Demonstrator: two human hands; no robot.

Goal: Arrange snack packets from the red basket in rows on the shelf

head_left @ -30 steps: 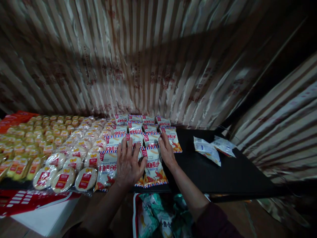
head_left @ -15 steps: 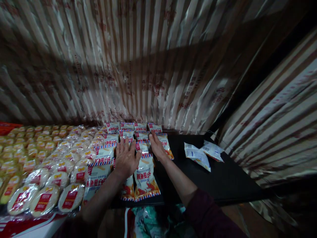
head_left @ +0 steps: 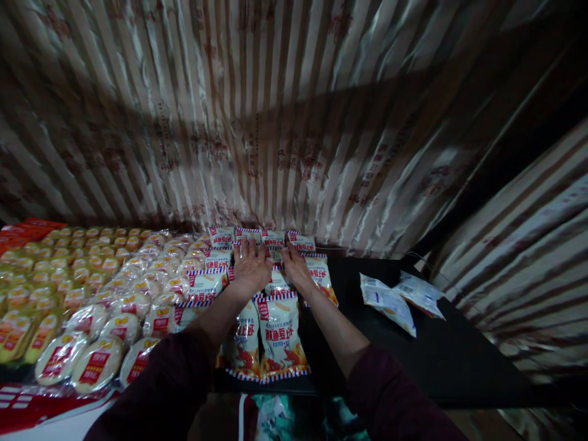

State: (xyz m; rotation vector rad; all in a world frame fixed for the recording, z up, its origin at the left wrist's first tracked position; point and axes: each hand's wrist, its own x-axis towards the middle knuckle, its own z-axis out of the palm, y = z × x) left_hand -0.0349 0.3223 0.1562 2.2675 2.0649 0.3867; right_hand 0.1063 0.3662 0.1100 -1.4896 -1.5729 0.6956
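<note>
Rows of white snack bags (head_left: 281, 337) with red lettering and red-and-blue striped ends lie overlapping on the black table (head_left: 362, 361). My left hand (head_left: 252, 269) rests palm down on bags in the back rows, fingers pointing away and slightly apart. Beside it, my right hand (head_left: 296, 269) lies across bags at the right side of the rows, its fingers stretched out. Neither hand is wrapped around a bag. Parts of the middle bags are hidden under the hands and forearms.
Round white crackers (head_left: 96, 364) in clear wrappers fill the left, with yellow packaged snacks (head_left: 41, 275) beyond them. Two bags (head_left: 388, 303) lie apart on the right. A striped curtain (head_left: 275, 122) hangs behind. Green packages (head_left: 285, 422) show below the table edge.
My left hand has moved forward toward the back rows, uncovering more of the front bags. My right hand stays on the right-side bags. The view has shifted slightly.
</note>
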